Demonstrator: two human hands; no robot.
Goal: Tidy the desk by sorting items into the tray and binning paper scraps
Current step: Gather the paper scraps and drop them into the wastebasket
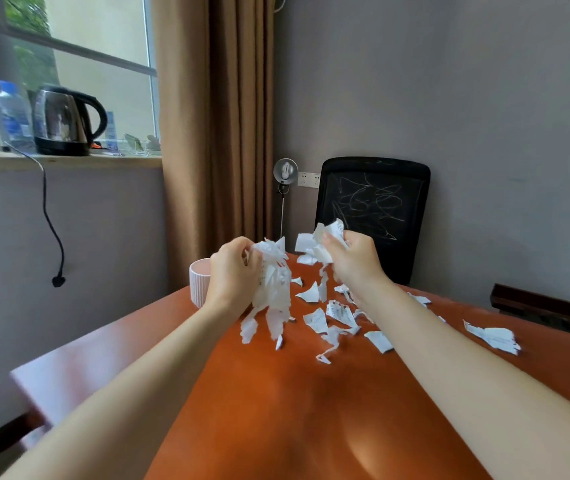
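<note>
- We find the left grip [233,271] closed round a hanging bunch of paper scraps [273,289]. It is raised above the bench [276,410], which we judge is to collect the scraps for binning.
- The right grip [354,261] is likewise curled tight, on a crumpled wad [316,244]. It is level with the left and just apart from it.
- Further loose scraps [332,317] lie scattered on the bench beneath and to the right of both grips. One larger piece [493,337] sits well apart.
- A ribbed pink cup [198,284] stands behind the left wrist.
- No tray or bin is in view, so we cannot say where the load goes.
</note>
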